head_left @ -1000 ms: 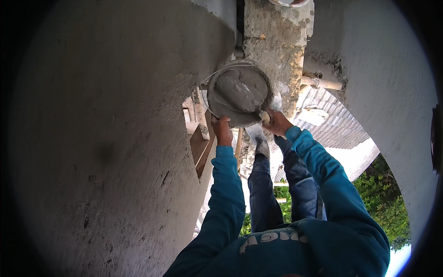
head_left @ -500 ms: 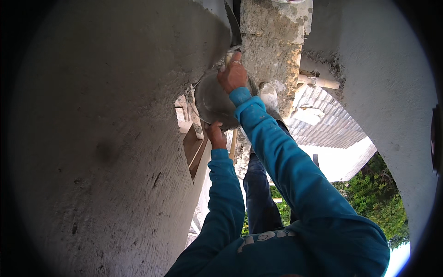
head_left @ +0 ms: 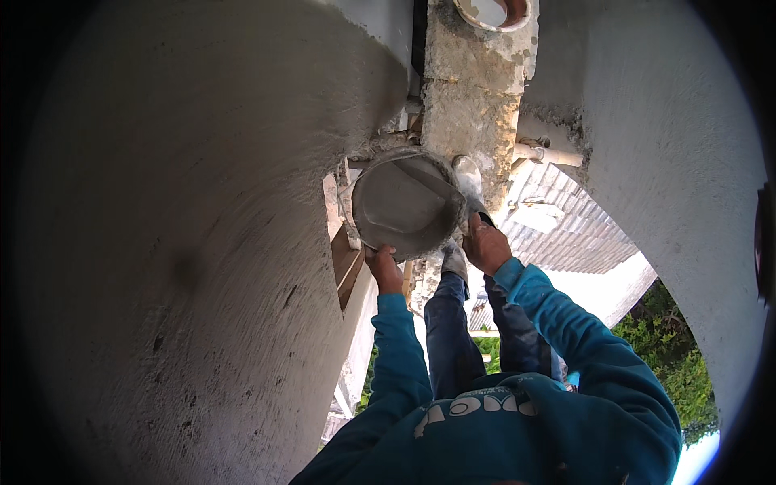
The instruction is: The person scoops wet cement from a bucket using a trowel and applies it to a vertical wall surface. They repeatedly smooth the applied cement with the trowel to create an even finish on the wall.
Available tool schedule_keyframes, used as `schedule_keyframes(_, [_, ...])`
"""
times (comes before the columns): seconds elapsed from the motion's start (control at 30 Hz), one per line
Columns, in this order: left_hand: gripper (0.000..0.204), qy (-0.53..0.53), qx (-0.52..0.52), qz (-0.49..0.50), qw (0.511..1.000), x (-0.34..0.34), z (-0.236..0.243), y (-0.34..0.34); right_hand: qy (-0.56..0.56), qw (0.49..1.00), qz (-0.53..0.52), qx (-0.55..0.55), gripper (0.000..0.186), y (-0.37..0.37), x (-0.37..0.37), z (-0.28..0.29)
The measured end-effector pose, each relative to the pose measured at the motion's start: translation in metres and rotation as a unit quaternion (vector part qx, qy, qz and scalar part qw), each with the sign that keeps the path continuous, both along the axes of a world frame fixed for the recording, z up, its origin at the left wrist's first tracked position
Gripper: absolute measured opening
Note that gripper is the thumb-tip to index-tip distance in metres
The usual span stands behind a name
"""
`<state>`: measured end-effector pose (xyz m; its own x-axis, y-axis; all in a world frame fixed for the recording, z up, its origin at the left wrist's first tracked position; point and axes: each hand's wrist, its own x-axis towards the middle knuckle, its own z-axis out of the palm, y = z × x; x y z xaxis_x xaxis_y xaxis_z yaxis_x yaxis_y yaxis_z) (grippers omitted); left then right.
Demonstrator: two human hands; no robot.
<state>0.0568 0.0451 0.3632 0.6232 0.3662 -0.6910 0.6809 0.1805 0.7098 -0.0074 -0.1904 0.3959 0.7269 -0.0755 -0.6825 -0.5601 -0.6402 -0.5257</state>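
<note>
A round bucket (head_left: 402,202) of wet grey mortar with a wire handle hangs over my booted feet. My left hand (head_left: 384,267) is closed on the lower left of its rim. My right hand (head_left: 487,242) is closed at the bucket's lower right edge; what it grips is hidden. Beside the bucket at left rises a rough plastered wall (head_left: 202,242), darker and wet-looking near the top. Beneath my right boot (head_left: 467,178) runs a narrow, mortar-stained ledge (head_left: 465,109).
Another pale-rimmed container (head_left: 493,24) sits on the ledge at the top. A curved plastered wall (head_left: 663,162) bounds the right side, with a pipe (head_left: 558,156) jutting near it. Below are a corrugated roof (head_left: 566,210), green foliage (head_left: 679,356) and an opening (head_left: 343,275) with boards.
Half a second ago my right hand was up at the left wall with a trowel; it has come back down beside the bucket. The bucket sits lower in view than a second ago.
</note>
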Motion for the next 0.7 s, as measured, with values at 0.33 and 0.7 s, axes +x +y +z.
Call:
schedule_keyframes(0.33, [0.064, -0.014, -0.073, -0.072, 0.995, 0.003, 0.023, 0.01, 0.187, 0.876, -0.163, 0.415, 0.04, -0.027, -0.018, 0.061])
schedule_keyframes(0.7, [0.07, -0.002, -0.075, 0.032, 0.997, -0.062, -0.002, 0.071, -0.159, 0.898, -0.396, 0.11, 0.055, 0.089, 0.006, 0.126])
